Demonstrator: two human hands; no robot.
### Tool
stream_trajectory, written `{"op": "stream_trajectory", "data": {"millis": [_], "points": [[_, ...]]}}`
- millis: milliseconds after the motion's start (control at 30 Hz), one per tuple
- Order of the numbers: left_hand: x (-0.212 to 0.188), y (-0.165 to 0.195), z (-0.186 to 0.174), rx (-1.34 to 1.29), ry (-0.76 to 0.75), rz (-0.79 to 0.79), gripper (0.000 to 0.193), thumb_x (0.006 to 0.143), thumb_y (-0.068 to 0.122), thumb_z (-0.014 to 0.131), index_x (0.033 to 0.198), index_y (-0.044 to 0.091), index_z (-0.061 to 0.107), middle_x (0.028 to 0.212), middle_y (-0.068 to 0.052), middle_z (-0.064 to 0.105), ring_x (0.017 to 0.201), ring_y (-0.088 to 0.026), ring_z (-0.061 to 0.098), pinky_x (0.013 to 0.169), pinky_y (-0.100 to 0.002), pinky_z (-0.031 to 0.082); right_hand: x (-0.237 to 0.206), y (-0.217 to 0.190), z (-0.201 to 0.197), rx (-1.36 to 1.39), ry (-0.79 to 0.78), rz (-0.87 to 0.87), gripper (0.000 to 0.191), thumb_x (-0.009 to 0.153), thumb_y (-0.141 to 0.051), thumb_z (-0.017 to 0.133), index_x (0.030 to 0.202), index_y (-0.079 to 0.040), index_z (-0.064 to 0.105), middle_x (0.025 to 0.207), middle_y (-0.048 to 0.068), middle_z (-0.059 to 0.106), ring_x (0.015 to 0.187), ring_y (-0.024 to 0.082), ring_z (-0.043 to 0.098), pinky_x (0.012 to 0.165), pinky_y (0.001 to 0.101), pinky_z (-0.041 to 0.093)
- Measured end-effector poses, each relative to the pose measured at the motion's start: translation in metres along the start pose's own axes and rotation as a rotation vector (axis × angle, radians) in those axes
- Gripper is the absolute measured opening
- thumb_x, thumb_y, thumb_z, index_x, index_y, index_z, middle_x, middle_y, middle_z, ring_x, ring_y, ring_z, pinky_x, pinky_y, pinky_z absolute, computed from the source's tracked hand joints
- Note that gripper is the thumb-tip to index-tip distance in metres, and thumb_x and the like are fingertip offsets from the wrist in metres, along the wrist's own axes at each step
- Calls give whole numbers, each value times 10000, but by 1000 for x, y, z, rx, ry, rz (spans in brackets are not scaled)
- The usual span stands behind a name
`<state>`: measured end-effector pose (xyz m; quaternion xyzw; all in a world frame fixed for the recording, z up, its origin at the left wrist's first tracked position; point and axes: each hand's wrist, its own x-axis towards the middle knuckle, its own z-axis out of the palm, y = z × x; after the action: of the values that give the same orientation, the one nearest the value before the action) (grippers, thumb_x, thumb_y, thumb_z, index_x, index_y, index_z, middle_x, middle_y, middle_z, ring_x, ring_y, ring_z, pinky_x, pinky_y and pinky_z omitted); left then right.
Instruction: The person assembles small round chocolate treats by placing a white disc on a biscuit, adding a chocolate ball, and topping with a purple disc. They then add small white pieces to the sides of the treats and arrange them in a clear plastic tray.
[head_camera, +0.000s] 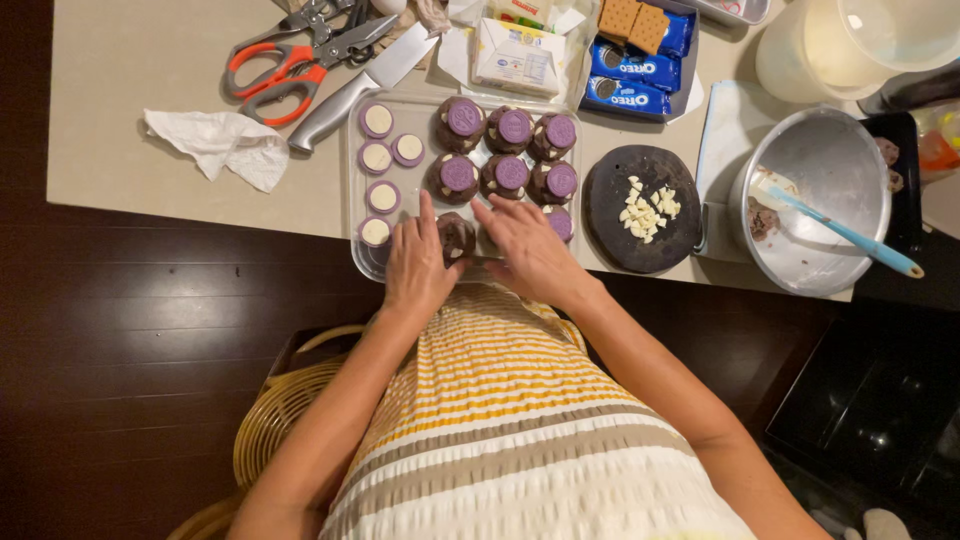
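A clear rectangular tray (352, 150) on the counter holds several dark brown dough mounds (509, 130) topped with purple discs, plus several loose purple-rimmed cream halves (377, 157) on its left side. At the tray's near edge sits a bare dough mound (456, 235). My left hand (415, 262) presses against its left side, and my right hand (528, 250) lies flat just to its right, fingers spread over the tray. Neither hand lifts anything.
A dark round board (610, 215) with white chocolate bits sits right of the tray. Further right stands a metal bowl (840, 170) with a blue spatula (850, 238). Orange-handled scissors (290, 65), a knife (355, 90), a crumpled tissue (225, 145) and blue cookie packs (635, 75) lie behind.
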<state>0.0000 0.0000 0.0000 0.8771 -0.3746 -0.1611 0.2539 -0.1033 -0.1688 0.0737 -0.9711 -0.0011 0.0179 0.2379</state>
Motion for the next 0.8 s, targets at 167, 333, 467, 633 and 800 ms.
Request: {"op": "stream_trajectory", "data": {"millis": [167, 333, 467, 633, 800], "points": [[1, 2, -3, -45, 92, 72, 1319, 615, 367, 960, 1548, -75, 139, 1122, -226, 556, 1029, -382, 529, 983, -479, 434, 9, 3, 11, -114, 23, -5, 767, 811, -56, 672, 1520, 39, 394, 1276, 186, 672, 1404, 356, 482, 1165, 505, 345], [0, 0, 2, -68, 55, 74, 1301, 622, 269, 963, 1579, -57, 143, 1136, -208, 556, 1043, -376, 529, 976, -471, 444, 16, -4, 24, -141, 26, 9, 786, 803, -97, 688, 1513, 65, 391, 1167, 165, 678, 1243, 371, 527, 1035, 495, 369], [-3, -2, 7, -64, 102, 118, 1295, 608, 217, 959, 1580, -55, 147, 1170, -206, 554, 1059, -374, 524, 996, -466, 447, 19, -9, 26, -167, 63, 37, 759, 812, -66, 668, 1524, 6, 415, 1168, 136, 683, 1221, 352, 540, 1024, 466, 372], [-4, 5, -2, -56, 102, 115, 1267, 629, 289, 944, 1578, -38, 171, 1218, -199, 548, 1096, -376, 513, 995, -492, 439, 22, -14, 16, -187, 110, -17, 836, 748, -200, 695, 1514, -12, 419, 1223, 145, 659, 1213, 359, 533, 1012, 476, 374], [-13, -9, -36, 30, 131, -4, 862, 705, 428, 917, 1377, 59, 524, 1272, -155, 543, 1199, -359, 482, 1003, -547, 390, 35, -21, 6, -161, 247, -35, 619, 789, -56, 695, 1397, -59, 579, 1237, 86, 654, 1215, 310, 552, 1021, 471, 418]]}}
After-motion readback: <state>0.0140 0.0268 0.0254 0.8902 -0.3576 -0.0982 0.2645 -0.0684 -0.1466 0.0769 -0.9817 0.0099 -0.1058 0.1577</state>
